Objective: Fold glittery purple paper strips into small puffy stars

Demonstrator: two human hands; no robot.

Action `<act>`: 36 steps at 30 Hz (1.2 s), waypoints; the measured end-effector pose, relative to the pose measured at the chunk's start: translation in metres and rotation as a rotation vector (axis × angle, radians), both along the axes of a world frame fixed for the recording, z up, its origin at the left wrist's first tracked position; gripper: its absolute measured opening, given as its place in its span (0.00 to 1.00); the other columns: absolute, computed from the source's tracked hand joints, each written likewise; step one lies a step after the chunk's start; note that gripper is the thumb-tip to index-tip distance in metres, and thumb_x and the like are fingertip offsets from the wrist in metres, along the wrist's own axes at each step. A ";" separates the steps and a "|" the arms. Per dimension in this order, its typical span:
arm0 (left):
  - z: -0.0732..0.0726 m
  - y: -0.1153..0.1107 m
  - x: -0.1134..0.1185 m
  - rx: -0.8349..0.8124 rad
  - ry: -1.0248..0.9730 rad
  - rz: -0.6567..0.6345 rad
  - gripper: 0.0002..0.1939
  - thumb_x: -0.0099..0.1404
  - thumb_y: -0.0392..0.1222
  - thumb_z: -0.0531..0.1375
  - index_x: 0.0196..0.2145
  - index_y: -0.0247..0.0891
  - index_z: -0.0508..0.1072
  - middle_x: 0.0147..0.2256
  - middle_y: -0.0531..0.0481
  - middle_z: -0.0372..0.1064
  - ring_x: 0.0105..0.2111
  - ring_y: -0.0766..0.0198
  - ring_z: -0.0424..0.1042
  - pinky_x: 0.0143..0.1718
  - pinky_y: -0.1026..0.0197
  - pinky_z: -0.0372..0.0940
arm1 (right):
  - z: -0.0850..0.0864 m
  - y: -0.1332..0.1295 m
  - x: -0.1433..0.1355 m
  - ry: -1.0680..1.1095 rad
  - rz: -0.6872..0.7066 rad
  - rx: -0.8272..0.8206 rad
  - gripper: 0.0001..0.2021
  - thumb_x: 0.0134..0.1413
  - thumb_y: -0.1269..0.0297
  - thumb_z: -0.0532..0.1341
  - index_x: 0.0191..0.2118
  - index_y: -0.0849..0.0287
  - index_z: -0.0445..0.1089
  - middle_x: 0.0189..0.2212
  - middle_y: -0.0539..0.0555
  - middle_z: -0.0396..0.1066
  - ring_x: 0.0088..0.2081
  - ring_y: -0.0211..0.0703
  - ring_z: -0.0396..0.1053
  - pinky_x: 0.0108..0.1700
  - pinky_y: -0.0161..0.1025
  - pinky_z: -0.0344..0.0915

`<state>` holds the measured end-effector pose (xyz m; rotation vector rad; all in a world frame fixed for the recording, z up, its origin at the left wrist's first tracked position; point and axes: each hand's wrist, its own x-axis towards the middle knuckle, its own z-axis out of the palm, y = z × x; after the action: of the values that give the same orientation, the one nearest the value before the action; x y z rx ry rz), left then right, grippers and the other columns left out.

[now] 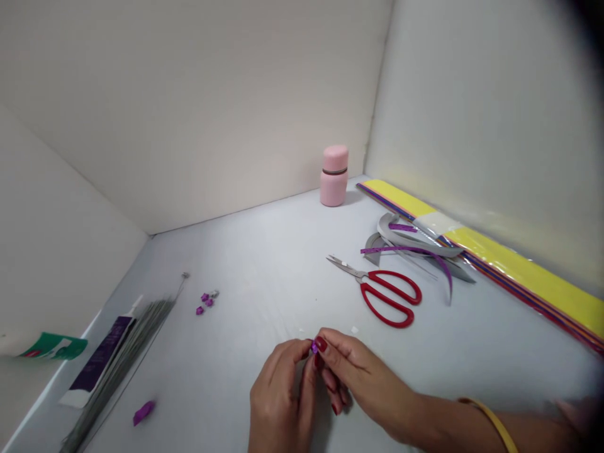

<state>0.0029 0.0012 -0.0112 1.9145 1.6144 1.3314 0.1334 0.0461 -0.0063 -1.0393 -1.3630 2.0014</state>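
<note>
A tiny purple folded paper piece (pixel 314 346) sits between the fingertips of both hands, low in the middle of the view. My left hand (pixel 285 384) pinches it from the left, thumb and index finger together. From the right, my right hand (pixel 346 368) closes thumb and index finger on the same piece; its other fingers curl beneath. Much of the piece is hidden by the fingertips. To the left lie several small purple paper stars (pixel 206 302) in a loose group, with a silvery bit (pixel 214 293) beside them. Scissors with red handles (pixel 394 296) rest beyond my right hand.
Purple (pixel 410 250) and grey paper strips (pixel 419 245) lie in front of a long yellow-topped pack (pixel 500 255) by the right wall. A pink flask (pixel 334 177) stands at the back. Thin wires (pixel 127 358), a purple-and-white tube (pixel 101 362) and a purple scrap (pixel 143 413) lie left.
</note>
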 end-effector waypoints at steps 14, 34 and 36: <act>-0.005 0.006 -0.009 -0.067 -0.046 -0.114 0.11 0.63 0.30 0.53 0.39 0.42 0.71 0.32 0.51 0.73 0.31 0.66 0.72 0.34 0.67 0.66 | -0.004 0.007 0.007 0.013 0.099 -0.048 0.20 0.58 0.47 0.49 0.26 0.59 0.57 0.16 0.42 0.57 0.13 0.27 0.54 0.15 0.27 0.50; -0.005 0.006 -0.002 -0.034 0.017 -0.060 0.10 0.65 0.31 0.51 0.39 0.38 0.70 0.32 0.47 0.72 0.31 0.63 0.72 0.33 0.64 0.66 | 0.002 -0.001 0.001 0.093 0.007 -0.118 0.21 0.57 0.46 0.50 0.25 0.59 0.56 0.16 0.42 0.56 0.13 0.26 0.54 0.15 0.27 0.49; -0.003 0.005 -0.002 -0.019 0.009 -0.039 0.10 0.64 0.32 0.52 0.40 0.39 0.70 0.33 0.47 0.73 0.32 0.62 0.72 0.34 0.63 0.66 | 0.004 -0.001 0.003 0.086 0.023 -0.078 0.21 0.57 0.46 0.49 0.24 0.59 0.56 0.16 0.42 0.56 0.13 0.26 0.54 0.16 0.27 0.49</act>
<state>0.0006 0.0059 -0.0140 1.9330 1.5805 1.2896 0.1364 0.0453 -0.0020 -0.9631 -1.2673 2.1060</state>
